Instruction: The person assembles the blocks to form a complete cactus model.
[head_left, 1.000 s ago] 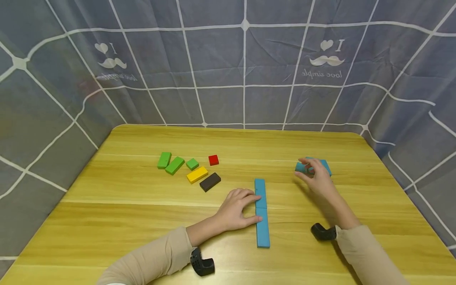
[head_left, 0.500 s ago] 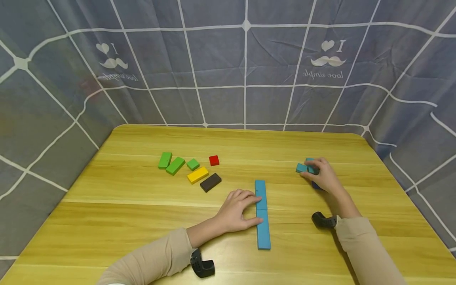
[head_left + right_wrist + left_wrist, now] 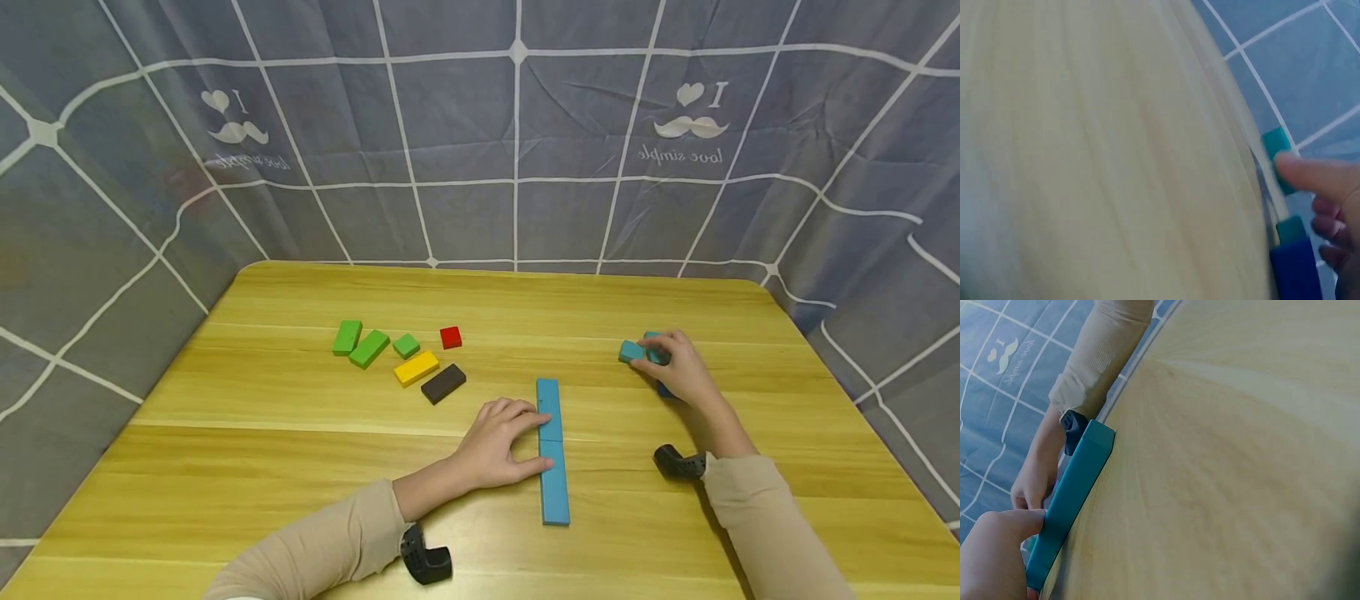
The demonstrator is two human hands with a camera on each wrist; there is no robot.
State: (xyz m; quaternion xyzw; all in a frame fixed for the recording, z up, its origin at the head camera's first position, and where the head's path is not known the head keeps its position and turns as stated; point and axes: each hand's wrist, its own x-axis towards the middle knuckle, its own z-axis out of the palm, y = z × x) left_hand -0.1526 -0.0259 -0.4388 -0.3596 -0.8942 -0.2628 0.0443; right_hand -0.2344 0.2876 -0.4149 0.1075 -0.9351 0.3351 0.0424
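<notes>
Two long light blue blocks [image 3: 556,496] lie end to end in a line on the table. My left hand [image 3: 495,442] rests beside them, thumb on the nearer block and index finger on the farther one; the left wrist view shows the thumb against a block's side [image 3: 1072,494]. Over at the right, my right hand [image 3: 684,372] pinches a small light blue block [image 3: 630,352], with the thumb across it in the right wrist view. A dark blue block [image 3: 1297,269] and another light blue piece [image 3: 1291,229] sit close by, partly hidden by that hand in the head view.
Left of the blue line lie a black block [image 3: 443,384], a yellow block [image 3: 416,368], a red block [image 3: 450,337] and several green blocks [image 3: 369,349]. A grey-blue curtain [image 3: 465,150] hangs behind the wooden table [image 3: 300,483].
My right hand has closed its fingers on the small light blue block, which has shifted slightly left. The left hand and the line of two blocks have stayed put.
</notes>
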